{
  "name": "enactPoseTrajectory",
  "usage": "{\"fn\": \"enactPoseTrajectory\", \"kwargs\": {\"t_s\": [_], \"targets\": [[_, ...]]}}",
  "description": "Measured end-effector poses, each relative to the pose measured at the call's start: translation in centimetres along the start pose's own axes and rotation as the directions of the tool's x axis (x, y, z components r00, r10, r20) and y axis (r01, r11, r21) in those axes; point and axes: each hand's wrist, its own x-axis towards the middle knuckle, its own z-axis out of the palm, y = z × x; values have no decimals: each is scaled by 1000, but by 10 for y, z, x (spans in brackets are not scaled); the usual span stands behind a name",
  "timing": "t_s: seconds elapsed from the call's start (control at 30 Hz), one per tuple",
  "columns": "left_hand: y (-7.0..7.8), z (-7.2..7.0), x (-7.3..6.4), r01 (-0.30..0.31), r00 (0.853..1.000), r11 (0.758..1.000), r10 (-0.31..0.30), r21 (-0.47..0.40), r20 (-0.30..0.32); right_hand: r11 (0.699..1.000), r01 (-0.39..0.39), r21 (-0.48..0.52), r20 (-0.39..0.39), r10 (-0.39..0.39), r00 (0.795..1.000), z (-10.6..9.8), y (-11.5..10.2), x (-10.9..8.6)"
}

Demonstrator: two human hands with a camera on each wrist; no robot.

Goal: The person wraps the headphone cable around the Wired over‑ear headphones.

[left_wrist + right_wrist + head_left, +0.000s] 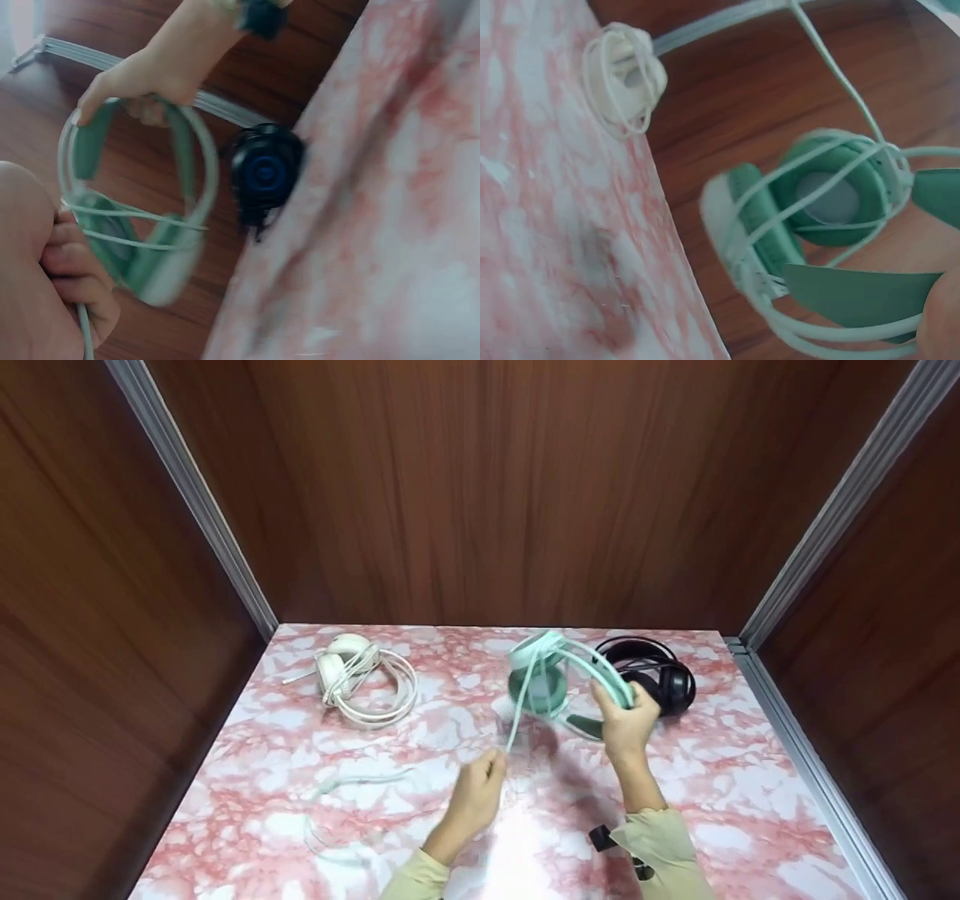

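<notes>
A pair of mint-green headphones (538, 690) is held up off the tabletop by my right hand (628, 724), which grips the headband. Its pale cable (787, 206) crosses both ear cups in several strands. One length of cable (519, 709) runs taut from the ear cups down to my left hand (478, 791). In the left wrist view, my left hand (45, 270) has its fingers curled round the cable (85, 330), whose end hangs below the fist. The right wrist view shows the green ear cups (836, 202) close up; only part of the right hand appears there.
White headphones (349, 679) with a coiled cable lie on the left of the marbled red-and-white tabletop (247, 810). Black headphones (675, 686) lie at the back right, just behind the right hand. Brown wood-grain panels (480, 495) enclose the back and sides.
</notes>
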Motion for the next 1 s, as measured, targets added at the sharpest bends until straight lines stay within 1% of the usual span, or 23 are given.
{"fn": "enactPoseTrajectory", "kwargs": {"t_s": [0.03, 0.07, 0.1, 0.13, 0.17, 0.2, 0.27, 0.33, 0.43, 0.5, 0.53, 0.57, 0.63, 0.67, 0.7, 0.73, 0.77, 0.8, 0.83, 0.9, 0.93, 0.97, 1.0], "targets": [[-4, 3, -3, 0, 1000, 1000, 1, -26, 31, 997, -29, 67, -27, 30, 999, -2, 4, 3], [-9, 6, -5, -3, 998, 999, 6, -49, 55, 988, -55, 143, -38, 61, 997, -4, 7, 6], [-15, 7, -7, -11, 997, 998, 16, -64, 72, 969, -82, 232, -33, 92, 995, -7, 10, 9], [-20, 8, -8, -10, 996, 997, 17, -77, 88, 943, -106, 316, -26, 121, 992, -9, 14, 12], [-26, 9, -9, -2, 995, 996, 10, -84, 100, 905, -130, 404, -9, 146, 989, -11, 16, 14], [-32, 9, -9, 11, 994, 996, -1, -86, 114, 860, -148, 489, 12, 163, 986, -14, 16, 16], [-44, 9, -12, 51, 987, 994, -36, -94, 155, 781, -172, 601, 41, 184, 982, -19, 15, 18], [-56, 10, -17, 91, 979, 992, -74, -82, 191, 704, -168, 690, 52, 183, 982, -25, 13, 20], [-72, 12, -24, 139, 963, 987, -115, -82, 243, 619, -137, 774, 46, 160, 986, -32, 10, 24], [-80, 13, -27, 139, 963, 986, -114, -87, 245, 572, -114, 812, 49, 128, 991, -35, 8, 26], [-83, 14, -29, 138, 962, 986, -112, -92, 248, 555, -103, 826, 48, 113, 992, -36, 6, 28], [-86, 14, -29, 138, 962, 985, -109, -100, 252, 546, -91, 833, 47, 94, 994, -37, 5, 29], [-89, 14, -31, 134, 961, 984, -102, -114, 256, 502, -82, 861, 53, 73, 996, -38, 3, 31], [-91, 13, -31, 141, 959, 983, -107, -118, 261, 489, -81, 868, 58, 61, 996, -39, 2, 32], [-91, 13, -31, 150, 957, 982, -114, -117, 268, 465, -93, 880, 76, 55, 996, -40, 2, 32], [-92, 13, -31, 163, 952, 979, -125, -119, 280, 434, -116, 893, 104, 51, 993, -41, 1, 33], [-92, 12, -30, 175, 947, 978, -137, -110, 291, 392, -149, 908, 141, 50, 989, -42, 1, 33], [-92, 11, -29, 190, 942, 976, -151, -105, 300, 338, -190, 922, 184, 49, 982, -43, 0, 33], [-93, 10, -28, 207, 936, 973, -168, -100, 310, 277, -236, 931, 233, 46, 971, -43, 0, 33], [-95, 6, -24, 219, 924, 974, -187, -61, 333, 155, -323, 934, 323, 25, 946, -45, 0, 33], [-97, 3, -22, 224, 919, 974, -198, -39, 342, 102, -359, 928, 360, 10, 933, -46, 0, 34], [-97, 0, -19, 226, 915, 974, -203, -26, 349, 57, -388, 920, 390, -13, 921, -47, 0, 35], [-98, -4, -16, 243, 909, 970, -217, -29, 356, 16, -418, 908, 418, -43, 907, -48, 1, 36]]}}
